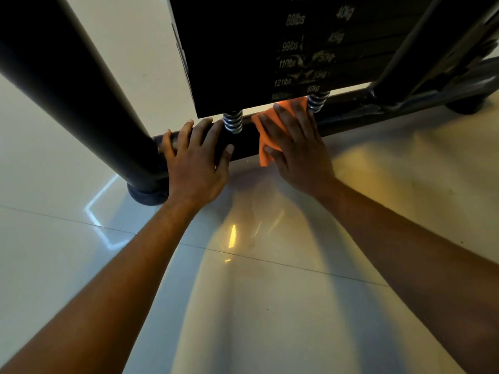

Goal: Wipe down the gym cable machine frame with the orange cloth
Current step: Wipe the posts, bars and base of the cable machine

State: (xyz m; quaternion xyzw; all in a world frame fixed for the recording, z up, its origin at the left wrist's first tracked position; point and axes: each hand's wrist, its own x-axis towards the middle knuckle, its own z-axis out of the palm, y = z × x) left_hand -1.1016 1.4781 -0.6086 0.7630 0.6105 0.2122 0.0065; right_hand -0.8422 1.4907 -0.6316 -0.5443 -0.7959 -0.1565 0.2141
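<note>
— How are the hands placed?
— The cloth [266,136] is pressed flat on the frame bar [351,118] by the right hand [294,147]; the left hand [197,163] is rested there, fingers spread.
— Any writing?
— "121lbs" and "60kg" are read on the stack [256,49].

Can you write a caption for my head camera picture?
Right hand presses orange cloth on the base bar; left hand rests nearby.

Both bare arms reach forward and down, the left hand [195,163] lying palm down with fingers spread and only slightly bent, thumb out to the right, and the right hand [294,147] lying flat with straight fingers pressing downward.
</note>
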